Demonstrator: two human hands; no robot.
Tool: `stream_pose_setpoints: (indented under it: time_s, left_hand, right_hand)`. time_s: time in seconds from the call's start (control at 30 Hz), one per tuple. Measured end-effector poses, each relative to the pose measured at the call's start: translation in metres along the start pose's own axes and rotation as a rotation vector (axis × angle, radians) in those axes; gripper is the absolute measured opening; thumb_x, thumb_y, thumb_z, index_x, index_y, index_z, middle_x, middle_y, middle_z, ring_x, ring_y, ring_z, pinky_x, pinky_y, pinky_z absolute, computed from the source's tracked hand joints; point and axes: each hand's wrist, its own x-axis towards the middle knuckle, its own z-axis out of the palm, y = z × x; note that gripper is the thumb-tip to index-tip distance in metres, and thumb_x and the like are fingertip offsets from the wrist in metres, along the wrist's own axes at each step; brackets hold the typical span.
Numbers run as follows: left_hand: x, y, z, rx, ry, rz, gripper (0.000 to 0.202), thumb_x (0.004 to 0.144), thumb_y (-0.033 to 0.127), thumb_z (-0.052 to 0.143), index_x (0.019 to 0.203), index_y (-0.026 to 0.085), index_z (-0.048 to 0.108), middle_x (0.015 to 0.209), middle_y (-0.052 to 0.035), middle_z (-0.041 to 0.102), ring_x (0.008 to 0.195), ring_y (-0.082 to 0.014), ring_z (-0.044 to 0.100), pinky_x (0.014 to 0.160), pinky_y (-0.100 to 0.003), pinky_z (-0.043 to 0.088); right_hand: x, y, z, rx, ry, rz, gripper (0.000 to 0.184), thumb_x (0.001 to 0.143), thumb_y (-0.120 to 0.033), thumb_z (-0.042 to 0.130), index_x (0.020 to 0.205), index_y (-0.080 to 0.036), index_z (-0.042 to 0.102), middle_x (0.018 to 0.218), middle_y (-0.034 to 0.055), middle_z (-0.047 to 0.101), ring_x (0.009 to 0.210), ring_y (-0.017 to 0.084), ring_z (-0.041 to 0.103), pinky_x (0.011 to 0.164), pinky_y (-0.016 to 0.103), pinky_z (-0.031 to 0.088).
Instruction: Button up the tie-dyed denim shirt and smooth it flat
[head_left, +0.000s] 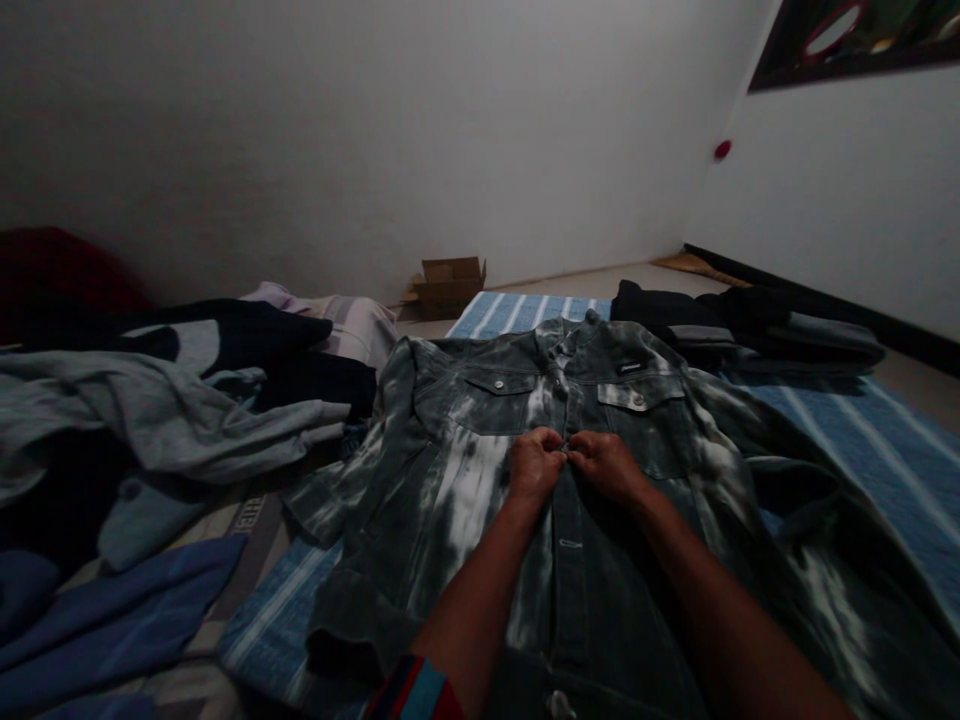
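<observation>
A bleach-washed dark denim jacket (465, 470) lies flat, front up, on a blue striped sheet (885, 440), collar pointing away from me. My left hand (534, 462) and my right hand (606, 464) meet at the jacket's front placket, just below the two chest pockets. Both hands are closed in a pinch on the placket edges around a button, knuckles touching. A metal button (637, 399) shines on the right pocket flap. An open buttonhole shows lower on the placket.
A heap of grey, dark and blue clothes (150, 420) lies to the left. Folded dark garments (750, 325) sit at the back right on the sheet. A small open cardboard box (450, 285) stands on the floor by the far wall.
</observation>
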Motion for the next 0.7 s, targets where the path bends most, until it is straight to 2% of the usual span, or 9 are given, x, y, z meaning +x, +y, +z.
stream_pose_setpoints:
  time_s: [0.37,0.53,0.7]
  left_hand:
    - [0.007,-0.001,0.000,-0.056,0.005,-0.047,0.019,0.057,-0.001,0.062,0.062,0.017,0.067,0.060,0.0011,0.064,0.061,-0.0129,0.059,0.060,-0.022,0.043]
    - [0.005,-0.002,0.000,-0.061,0.009,-0.053,0.019,0.056,0.000,0.062,0.064,0.016,0.068,0.061,0.0006,0.065,0.062,-0.0131,0.059,0.060,-0.022,0.043]
    - [0.004,-0.003,0.000,-0.048,-0.016,-0.017,0.017,0.060,0.002,0.061,0.067,0.016,0.066,0.065,0.0001,0.065,0.065,-0.0137,0.060,0.061,-0.022,0.043]
  right_hand:
    - [-0.004,-0.015,0.000,-0.305,-0.045,0.073,0.020,0.092,-0.027,0.045,0.097,-0.017,0.062,0.087,0.0112,0.069,0.081,0.024,0.066,0.061,0.025,0.036]
    - [-0.005,-0.023,0.004,-0.374,-0.025,0.128,0.022,0.091,-0.026,0.043,0.099,-0.015,0.060,0.088,0.0142,0.068,0.081,0.027,0.066,0.061,0.028,0.038]
    - [-0.006,-0.026,0.004,-0.401,-0.029,0.124,0.022,0.090,-0.026,0.042,0.100,-0.015,0.058,0.088,0.0153,0.068,0.081,0.029,0.066,0.061,0.030,0.040]
